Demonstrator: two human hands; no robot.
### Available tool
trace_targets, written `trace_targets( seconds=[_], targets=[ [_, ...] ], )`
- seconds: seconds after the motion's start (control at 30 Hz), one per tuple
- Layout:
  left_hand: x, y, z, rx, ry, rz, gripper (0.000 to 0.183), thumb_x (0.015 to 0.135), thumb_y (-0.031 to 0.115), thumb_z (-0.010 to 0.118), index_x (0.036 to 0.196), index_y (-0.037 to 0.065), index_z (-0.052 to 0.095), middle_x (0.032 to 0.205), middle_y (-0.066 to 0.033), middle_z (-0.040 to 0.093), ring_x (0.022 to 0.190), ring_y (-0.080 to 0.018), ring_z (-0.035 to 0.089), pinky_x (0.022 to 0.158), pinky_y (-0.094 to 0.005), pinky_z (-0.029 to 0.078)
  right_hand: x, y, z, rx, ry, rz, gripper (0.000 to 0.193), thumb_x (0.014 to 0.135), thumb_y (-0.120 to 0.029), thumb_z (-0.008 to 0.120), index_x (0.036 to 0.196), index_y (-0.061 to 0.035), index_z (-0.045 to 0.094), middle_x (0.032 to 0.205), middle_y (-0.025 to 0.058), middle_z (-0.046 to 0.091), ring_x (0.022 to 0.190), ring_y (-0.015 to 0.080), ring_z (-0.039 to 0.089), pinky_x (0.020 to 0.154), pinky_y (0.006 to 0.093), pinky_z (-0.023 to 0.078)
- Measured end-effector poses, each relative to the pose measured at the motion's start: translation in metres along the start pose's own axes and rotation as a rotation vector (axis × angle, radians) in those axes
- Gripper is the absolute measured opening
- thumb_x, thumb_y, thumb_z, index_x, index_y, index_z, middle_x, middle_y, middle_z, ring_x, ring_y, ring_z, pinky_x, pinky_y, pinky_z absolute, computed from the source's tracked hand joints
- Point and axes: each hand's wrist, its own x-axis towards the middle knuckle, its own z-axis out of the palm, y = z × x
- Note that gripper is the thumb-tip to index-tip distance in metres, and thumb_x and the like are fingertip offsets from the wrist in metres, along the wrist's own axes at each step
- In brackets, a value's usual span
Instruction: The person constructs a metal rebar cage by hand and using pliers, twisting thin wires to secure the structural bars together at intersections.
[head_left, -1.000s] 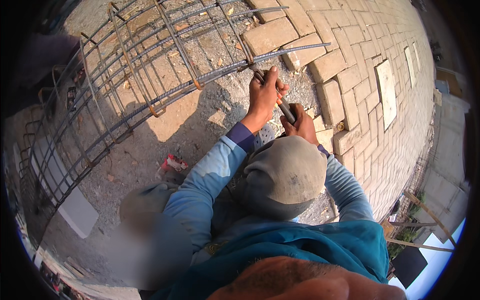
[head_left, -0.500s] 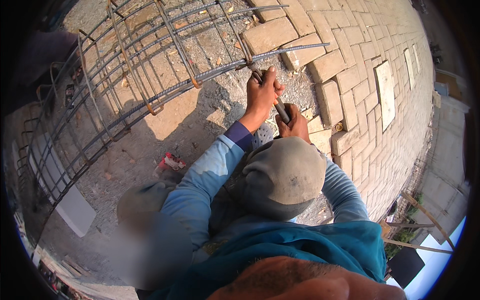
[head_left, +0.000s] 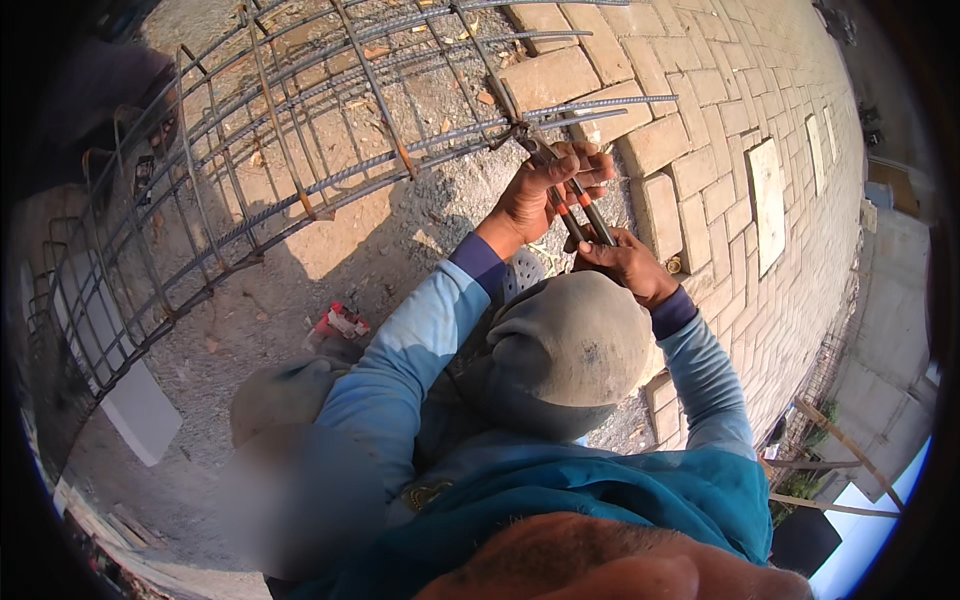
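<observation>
Purple-cuffed left hand point(head_left: 527, 198) and right hand point(head_left: 636, 268) hold pincers point(head_left: 591, 210) at rebar cage point(head_left: 371, 83).

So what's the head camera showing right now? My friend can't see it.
A person's left hand and right hand hold a two-handled tool, its head at a cage of steel bars. Tan paving blocks lie to the right, beside gravelly ground.

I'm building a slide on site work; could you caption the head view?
Left hand and right hand on an orange-banded, two-handled tool held up to a rebar cage near block paving.
</observation>
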Motion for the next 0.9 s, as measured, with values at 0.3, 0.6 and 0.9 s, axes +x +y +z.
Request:
trace_targets(
  seconds=[0.3, 0.6, 0.9],
  targets=[
    [0.009, -0.007, 0.023, -0.111, 0.256, -0.057, 0.037, 0.083, 0.032, 0.070, 0.068, 0.017, 0.040, 0.056, 0.0040, 0.039, 0.055, -0.0126, 0.047, 0.063, -0.0392, 0.051, -0.011, -0.015, -0.003, -0.648, 0.253, -0.116, 0.045, 0.080, -0.031, 0.074, 0.106, 0.0001, 0.055, 0.085, 0.0069, 0.060, 0.077, 0.0188, 0.061, 0.062, 0.0301, 0.048],
    [0.026, -0.019, 0.043, 0.013, 0.546, 0.041, 0.036, 0.087, 0.037, 0.067, 0.070, 0.013, 0.046, 0.054, 0.0034, 0.040, 0.051, -0.0124, 0.048, 0.056, -0.0353, 0.050, -0.004, 0.006, 0.019, -1.354, 0.922, -0.447, 0.054, 0.067, -0.011, 0.059, 0.119, -0.0025, 0.048, 0.099, 0.0180, 0.059, 0.091, 0.0347, 0.060, 0.073, 0.0453, 0.049],
    [0.002, -0.025, 0.019, -0.032, 0.285, 0.078, 0.037, 0.083, 0.045, 0.070, 0.087, 0.011, 0.056, 0.073, -0.0041, 0.058, 0.069, -0.0182, 0.062, 0.065, -0.0322, 0.049, -0.012, -0.031, 0.000, -0.803, 0.398, -0.170, 0.027, 0.085, -0.026, 0.065, 0.078, -0.0006, 0.057, 0.061, 0.0103, 0.058, 0.052, 0.0249, 0.056, 0.051, 0.0350, 0.043]
  ],
)
